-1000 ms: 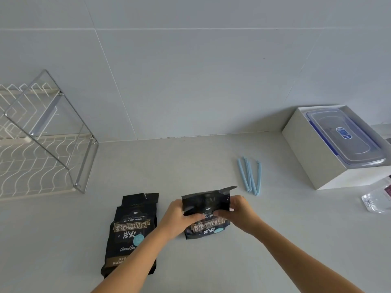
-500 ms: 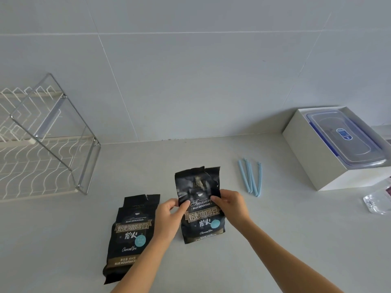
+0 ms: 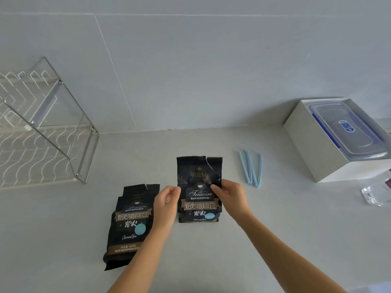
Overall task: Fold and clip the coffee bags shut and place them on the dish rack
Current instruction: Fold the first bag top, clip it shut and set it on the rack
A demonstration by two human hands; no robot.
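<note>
As the head view looks down on the pale grey tabletop (image 3: 211, 261), a black foil coffee bag with gold lettering (image 3: 198, 180) lies flat near the middle, its torn top edge pointing toward the wall and not folded. The right hand (image 3: 230, 196) pinches the bag's right edge about halfway up, thumb on the printed front. The left hand (image 3: 167, 203) sits at the bag's left edge with fingers curled and thumb tip touching the foil; whether it truly grips the bag I cannot tell. A second black foil coffee bag of the same print (image 3: 131, 225) lies flat just left of the left forearm, its top also torn and open, its lower right corner hidden by the arm. Three light blue plastic sealing clips (image 3: 250, 169) lie side by side to the right of the held bag, apart from it. The white wire dish rack with a chrome frame (image 3: 48, 134) stands at the far left against the tiled wall, well apart from both bags. At the right edge a white cardboard box (image 3: 306, 149) holds a clear plastic container with a blue-trimmed lid (image 3: 342, 130).
</note>
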